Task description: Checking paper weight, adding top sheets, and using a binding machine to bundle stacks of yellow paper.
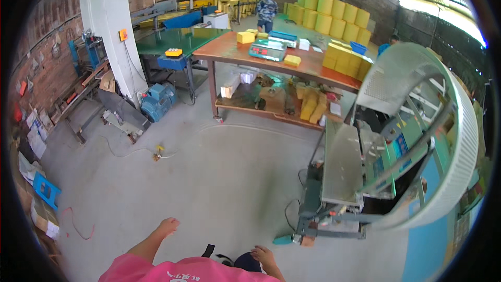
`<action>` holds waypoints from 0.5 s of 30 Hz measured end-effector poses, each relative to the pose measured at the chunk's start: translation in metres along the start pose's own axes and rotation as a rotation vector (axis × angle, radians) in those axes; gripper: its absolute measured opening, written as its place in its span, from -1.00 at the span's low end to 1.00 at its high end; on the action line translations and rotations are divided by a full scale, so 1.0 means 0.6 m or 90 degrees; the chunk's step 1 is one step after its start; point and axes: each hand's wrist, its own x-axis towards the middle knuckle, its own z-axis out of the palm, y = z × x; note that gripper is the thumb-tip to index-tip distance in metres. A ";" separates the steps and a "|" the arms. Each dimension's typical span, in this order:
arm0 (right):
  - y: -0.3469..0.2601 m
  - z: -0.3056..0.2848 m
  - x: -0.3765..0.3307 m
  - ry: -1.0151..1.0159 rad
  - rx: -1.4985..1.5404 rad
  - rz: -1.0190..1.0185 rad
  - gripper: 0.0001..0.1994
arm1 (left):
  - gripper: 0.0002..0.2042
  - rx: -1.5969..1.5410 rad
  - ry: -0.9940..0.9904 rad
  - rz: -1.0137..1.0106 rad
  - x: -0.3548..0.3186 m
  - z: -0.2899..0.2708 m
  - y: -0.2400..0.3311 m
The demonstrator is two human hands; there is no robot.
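Well to the near side of the table (219,46), the left hand (168,226) hangs loosely curled and the right hand (262,255) half open, both apparently empty. The machine with a perforated drum (340,169), nearest the right hand, stands before the table's right end. Yellow blocks (342,60) and a teal scale (267,50) sit on the table.
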 end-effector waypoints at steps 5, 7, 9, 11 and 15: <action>-0.232 0.137 0.166 -0.185 -0.238 -0.089 -0.68 | -0.60 0.006 -0.062 -0.011 0.129 0.024 0.107; -0.239 0.090 0.264 -0.225 -0.293 -0.049 -0.65 | -0.60 0.058 -0.109 -0.111 0.184 0.006 0.053; -0.330 0.049 0.362 -0.200 -0.238 0.030 -0.64 | -0.60 0.097 -0.146 -0.187 0.249 -0.008 0.100; -0.426 0.010 0.435 -0.124 -0.294 0.021 -0.68 | -0.58 -0.218 0.028 -0.248 0.220 0.003 0.138; -0.638 -0.005 0.559 -0.109 -0.355 -0.008 -0.67 | -0.54 -0.297 0.074 -0.250 0.273 0.020 0.255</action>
